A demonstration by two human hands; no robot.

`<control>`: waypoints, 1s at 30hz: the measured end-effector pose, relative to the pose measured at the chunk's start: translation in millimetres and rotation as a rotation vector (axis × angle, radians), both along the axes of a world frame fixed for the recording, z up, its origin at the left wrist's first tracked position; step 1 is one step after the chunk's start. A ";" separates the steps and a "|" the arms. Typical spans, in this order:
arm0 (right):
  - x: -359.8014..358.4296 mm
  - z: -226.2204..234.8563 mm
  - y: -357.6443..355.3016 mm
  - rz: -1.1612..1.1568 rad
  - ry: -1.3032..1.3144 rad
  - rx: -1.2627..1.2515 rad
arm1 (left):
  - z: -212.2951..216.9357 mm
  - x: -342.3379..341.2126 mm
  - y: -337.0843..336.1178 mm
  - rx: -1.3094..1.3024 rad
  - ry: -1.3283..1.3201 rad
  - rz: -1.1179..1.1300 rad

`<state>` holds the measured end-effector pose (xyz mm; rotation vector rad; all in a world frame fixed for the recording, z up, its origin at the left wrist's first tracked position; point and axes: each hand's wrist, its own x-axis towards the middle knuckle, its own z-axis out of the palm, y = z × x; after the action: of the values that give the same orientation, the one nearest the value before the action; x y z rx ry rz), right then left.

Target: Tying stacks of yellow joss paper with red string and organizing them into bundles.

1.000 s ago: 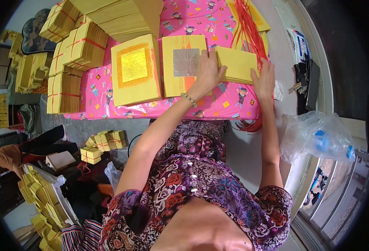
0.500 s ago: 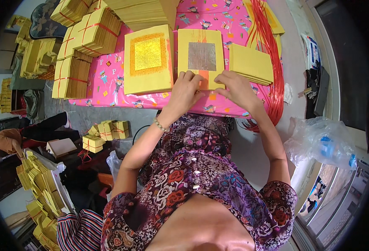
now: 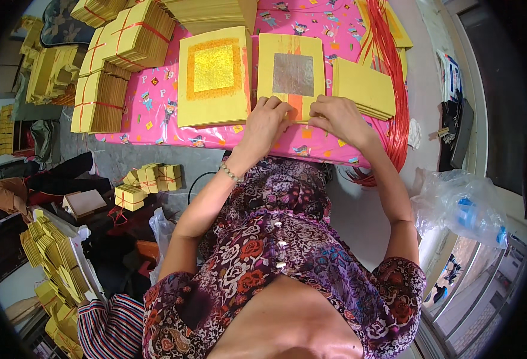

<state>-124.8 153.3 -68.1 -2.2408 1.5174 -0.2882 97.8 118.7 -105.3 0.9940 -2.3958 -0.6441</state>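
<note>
A yellow paper sheet with a silver square [image 3: 293,75] and orange streaks lies in front of me on the pink tablecloth [image 3: 147,128]. My left hand [image 3: 266,124] has its fingers curled at the near left corner of that sheet. At the near right corner my right hand [image 3: 339,119] pinches the same edge, which looks slightly raised between the hands. The fingertips are partly hidden. Left of the sheet lies a stack of yellow paper with a gold square [image 3: 217,69] on top. A small pile of folded yellow paper [image 3: 365,88] lies to the right, beyond my right hand.
Yellow paper bundles tied with red string [image 3: 99,102] stand at the left. A hank of red plastic strings [image 3: 400,119] hangs over the table's right edge. A clear plastic bag [image 3: 458,206] is at the right. Another person's striped sleeve [image 3: 113,326] shows at lower left, beside more yellow paper [image 3: 54,257].
Both hands stay at the sheet's near edge; the right fingers have drawn in closer to the paper. The whole view has shifted slightly.
</note>
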 end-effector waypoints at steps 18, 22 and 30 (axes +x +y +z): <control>-5.8 -0.4 -7.3 0.036 -0.007 -0.013 | 5.9 7.5 -16.2 0.137 0.036 -0.049; -6.8 -2.5 -8.4 0.039 -0.005 -0.023 | 10.0 7.9 -16.3 0.144 0.026 -0.045; -8.4 -2.8 -10.7 0.031 -0.009 -0.004 | 11.2 6.3 -18.1 0.172 0.016 -0.044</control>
<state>-133.2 142.6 -70.9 -2.2611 1.4775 -0.2914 104.1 100.7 -94.1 1.0035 -2.3853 -0.8832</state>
